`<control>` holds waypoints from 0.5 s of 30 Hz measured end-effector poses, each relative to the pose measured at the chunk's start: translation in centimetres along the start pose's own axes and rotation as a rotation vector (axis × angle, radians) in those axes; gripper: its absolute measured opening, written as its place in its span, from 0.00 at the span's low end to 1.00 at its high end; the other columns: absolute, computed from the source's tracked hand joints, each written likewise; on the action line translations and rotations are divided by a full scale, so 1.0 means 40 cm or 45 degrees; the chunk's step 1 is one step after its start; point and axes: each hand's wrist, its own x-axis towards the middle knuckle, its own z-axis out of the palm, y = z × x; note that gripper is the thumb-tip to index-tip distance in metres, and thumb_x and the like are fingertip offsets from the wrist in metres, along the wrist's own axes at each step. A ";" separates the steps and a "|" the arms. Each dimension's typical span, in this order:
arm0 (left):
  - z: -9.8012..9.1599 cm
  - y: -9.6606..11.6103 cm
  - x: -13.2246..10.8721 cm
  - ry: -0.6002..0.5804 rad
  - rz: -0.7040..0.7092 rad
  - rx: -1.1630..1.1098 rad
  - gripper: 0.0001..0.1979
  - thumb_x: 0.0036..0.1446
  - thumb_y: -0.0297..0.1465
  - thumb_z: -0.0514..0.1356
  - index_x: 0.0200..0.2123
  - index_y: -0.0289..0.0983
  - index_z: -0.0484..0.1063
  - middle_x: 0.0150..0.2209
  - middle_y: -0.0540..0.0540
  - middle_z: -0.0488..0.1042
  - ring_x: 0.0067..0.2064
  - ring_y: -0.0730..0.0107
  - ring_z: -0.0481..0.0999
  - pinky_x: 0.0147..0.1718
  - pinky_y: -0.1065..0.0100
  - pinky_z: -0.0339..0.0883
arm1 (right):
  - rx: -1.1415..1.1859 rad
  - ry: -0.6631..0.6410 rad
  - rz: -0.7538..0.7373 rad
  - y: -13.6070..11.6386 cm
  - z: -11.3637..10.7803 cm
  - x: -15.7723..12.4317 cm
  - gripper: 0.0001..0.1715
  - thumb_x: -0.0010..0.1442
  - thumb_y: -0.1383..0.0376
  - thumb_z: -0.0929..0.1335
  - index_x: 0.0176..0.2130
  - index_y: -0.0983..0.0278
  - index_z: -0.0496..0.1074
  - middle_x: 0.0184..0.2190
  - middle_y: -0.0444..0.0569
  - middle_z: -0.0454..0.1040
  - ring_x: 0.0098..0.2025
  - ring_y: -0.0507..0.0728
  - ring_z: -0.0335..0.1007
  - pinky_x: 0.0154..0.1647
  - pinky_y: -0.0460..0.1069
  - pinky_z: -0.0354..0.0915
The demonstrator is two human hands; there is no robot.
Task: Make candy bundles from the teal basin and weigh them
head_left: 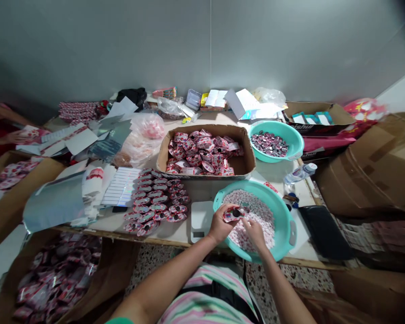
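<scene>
My left hand [222,225] is closed round a small printed oval container [234,214], red and pink with a dark opening facing up. It holds the container above a turquoise basin [283,204] filled with small pale pink and white pieces [241,234]. Just right of the container, my right hand [255,233] is over the same pieces with its fingers drawn together; whatever may be between them is hidden. A white flat scale [200,221] lies left of the basin. Farther left, many similar oval containers [158,207] stand in rows.
Behind the basin is a cardboard box [207,176] of printed containers. A second turquoise basin [295,137] holds small round metallic pieces. A plastic bottle [300,173] and a black wallet-like case [325,231] lie at right. At far left are another person's hands [18,136].
</scene>
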 end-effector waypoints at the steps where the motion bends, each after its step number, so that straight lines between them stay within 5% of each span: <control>1: -0.002 0.003 -0.002 0.003 0.009 0.032 0.19 0.46 0.25 0.65 0.44 0.38 0.72 0.45 0.46 0.74 0.48 0.65 0.74 0.51 0.64 0.66 | 0.274 0.042 0.107 -0.010 -0.010 0.000 0.24 0.54 0.48 0.64 0.20 0.62 0.60 0.16 0.41 0.61 0.20 0.51 0.56 0.22 0.47 0.48; 4: -0.002 0.008 -0.008 -0.003 0.013 0.119 0.19 0.46 0.23 0.64 0.44 0.39 0.72 0.43 0.46 0.75 0.47 0.65 0.74 0.50 0.65 0.67 | 0.936 0.066 0.354 -0.058 -0.058 -0.006 0.21 0.52 0.49 0.66 0.22 0.61 0.58 0.14 0.36 0.55 0.15 0.47 0.47 0.16 0.45 0.45; 9: 0.011 0.000 -0.020 -0.046 -0.010 0.311 0.19 0.45 0.21 0.62 0.43 0.39 0.73 0.42 0.47 0.75 0.46 0.64 0.73 0.48 0.65 0.67 | 1.738 -0.263 0.290 -0.155 -0.156 -0.028 0.10 0.52 0.61 0.67 0.28 0.61 0.59 0.17 0.35 0.57 0.13 0.45 0.45 0.11 0.41 0.45; 15: 0.039 -0.018 -0.041 -0.173 -0.027 0.538 0.22 0.43 0.19 0.59 0.43 0.40 0.73 0.42 0.47 0.75 0.45 0.63 0.72 0.46 0.63 0.66 | 1.835 0.013 0.196 -0.231 -0.155 -0.048 0.13 0.52 0.59 0.69 0.31 0.62 0.61 0.19 0.35 0.62 0.14 0.44 0.52 0.11 0.39 0.49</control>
